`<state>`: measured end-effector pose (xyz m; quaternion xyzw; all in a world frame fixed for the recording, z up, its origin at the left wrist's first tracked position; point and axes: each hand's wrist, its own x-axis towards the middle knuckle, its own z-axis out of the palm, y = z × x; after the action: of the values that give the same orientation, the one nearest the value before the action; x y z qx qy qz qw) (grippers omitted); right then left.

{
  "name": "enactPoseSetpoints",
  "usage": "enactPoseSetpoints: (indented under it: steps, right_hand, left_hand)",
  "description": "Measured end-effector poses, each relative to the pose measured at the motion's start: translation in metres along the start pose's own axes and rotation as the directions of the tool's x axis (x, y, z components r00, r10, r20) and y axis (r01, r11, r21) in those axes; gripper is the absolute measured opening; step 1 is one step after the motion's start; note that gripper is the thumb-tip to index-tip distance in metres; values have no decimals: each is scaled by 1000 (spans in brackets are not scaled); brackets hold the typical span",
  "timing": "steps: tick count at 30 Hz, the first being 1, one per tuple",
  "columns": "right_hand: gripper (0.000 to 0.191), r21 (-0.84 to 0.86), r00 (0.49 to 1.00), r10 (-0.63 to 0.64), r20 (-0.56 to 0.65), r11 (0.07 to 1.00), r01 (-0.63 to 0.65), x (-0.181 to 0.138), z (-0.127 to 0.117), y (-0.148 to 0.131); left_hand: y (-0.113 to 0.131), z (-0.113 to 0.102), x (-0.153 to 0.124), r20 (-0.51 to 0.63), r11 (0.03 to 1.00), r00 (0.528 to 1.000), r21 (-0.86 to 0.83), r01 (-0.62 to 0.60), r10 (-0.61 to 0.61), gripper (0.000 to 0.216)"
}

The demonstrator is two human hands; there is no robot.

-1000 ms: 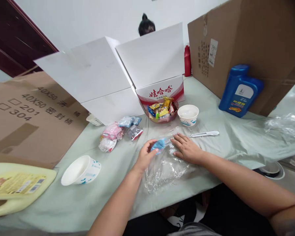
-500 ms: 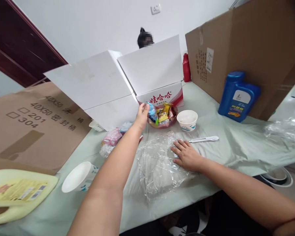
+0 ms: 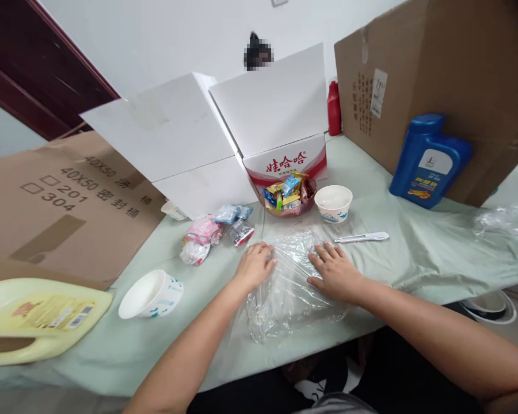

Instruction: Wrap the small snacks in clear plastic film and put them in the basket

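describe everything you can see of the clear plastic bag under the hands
The clear plastic bag is thin, see-through film, crinkled and glossy with white highlights. It lies flat on the pale green table cover, and its near end reaches the table's front edge. The left hand rests on its left edge with the fingers bent, and the right hand lies flat, palm down, on its right side. Nothing shows inside it.

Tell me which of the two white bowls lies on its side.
The left bowl, near the yellow jug: its mouth faces sideways. The other bowl stands upright beside the snack basket.
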<state>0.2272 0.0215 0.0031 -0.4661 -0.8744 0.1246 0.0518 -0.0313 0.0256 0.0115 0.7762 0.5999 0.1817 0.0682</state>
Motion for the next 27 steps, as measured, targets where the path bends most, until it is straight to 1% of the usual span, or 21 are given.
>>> enactPoseSetpoints:
  steps: [2, 3, 4, 6, 7, 8, 9, 10, 11, 12, 13, 14, 16, 18, 20, 21, 23, 24, 25, 26, 27]
  right_hand:
    - [57, 56, 998, -32, -51, 998, 35, -1, -8, 6]
    - [52, 85, 994, -43, -98, 995, 52, 0, -12, 10]
    - [46, 111, 987, -50, -156, 992, 67, 1, -16, 14]
    - [37, 152, 962, -65, -266, 982, 108, 3, -21, 21]
    - [34, 166, 949, -79, -305, 977, 135, 4, -23, 24]
    - [30, 176, 940, -98, -327, 971, 162, 4, -25, 26]
    - [27, 187, 936, -120, -330, 964, 189, 4, -27, 28]
    - [24, 200, 938, -147, -314, 955, 217, 3, -30, 29]
    - [23, 219, 942, -182, -282, 944, 248, 2, -33, 31]
    - [22, 249, 946, -222, -237, 927, 280, 0, -37, 33]
    - [23, 289, 945, -272, -180, 904, 316, -3, -42, 36]
    - [24, 333, 937, -331, -113, 876, 349, -5, -46, 39]
    - [31, 401, 896, -443, 22, 825, 398, -11, -53, 46]
    - [42, 406, 852, -513, 106, 805, 433, -16, -56, 50]
    - [46, 347, 841, -528, 114, 814, 465, -20, -54, 51]
    - [42, 313, 845, -526, 96, 822, 476, -21, -53, 50]
    - [21, 256, 853, -519, 57, 833, 490, -23, -49, 47]
    - [11, 242, 855, -517, 44, 836, 493, -24, -48, 46]
    - [10, 239, 857, -513, 36, 837, 491, -25, -48, 46]
    - [14, 245, 862, -506, 32, 840, 484, -27, -48, 47]
    - [17, 259, 868, -495, 36, 844, 470, -28, -50, 49]
  left_hand:
    - [-14, -9, -6, -64, 999, 997, 16, 40, -39, 24]
    - [-15, -14, -11, -106, 999, 994, 22, 27, -24, 22]
    - [-13, -18, -18, -149, 1000, 989, 23, -8, 12, 19]
    - [2, -22, -39, -212, 989, 967, 2, -145, 142, 15]
    - [13, -23, -52, -188, 973, 957, -35, -229, 219, 15]
    - [24, -21, -65, -129, 946, 945, -84, -313, 301, 13]
    - [34, -19, -79, -51, 910, 919, -123, -395, 392, 10]
    - [42, -15, -93, 10, 884, 891, -137, -447, 453, 13]
    - [47, -11, -105, 50, 866, 869, -130, -484, 493, 23]
    - [49, -7, -116, 78, 858, 855, -104, -504, 512, 31]
    - [48, -3, -125, 90, 857, 853, -70, -510, 515, 35]
    - [45, -1, -132, 87, 863, 858, -35, -505, 506, 33]
    - [35, 2, -142, 50, 882, 881, -5, -471, 471, 23]
    - [26, 0, -146, -4, 908, 908, -43, -418, 418, 23]
    - [20, -3, -147, -43, 924, 931, -115, -364, 361, 22]
    - [19, -5, -147, -57, 928, 939, -146, -343, 338, 21]
    - [18, -6, -145, -70, 933, 948, -167, -318, 311, 18]
    - [18, -6, -143, -67, 937, 950, -157, -313, 306, 22]
    - [18, -5, -142, -58, 940, 950, -138, -312, 307, 28]
    - [18, -4, -141, -48, 942, 950, -119, -312, 309, 32]
    - [18, -3, -141, -42, 943, 950, -112, -313, 310, 30]
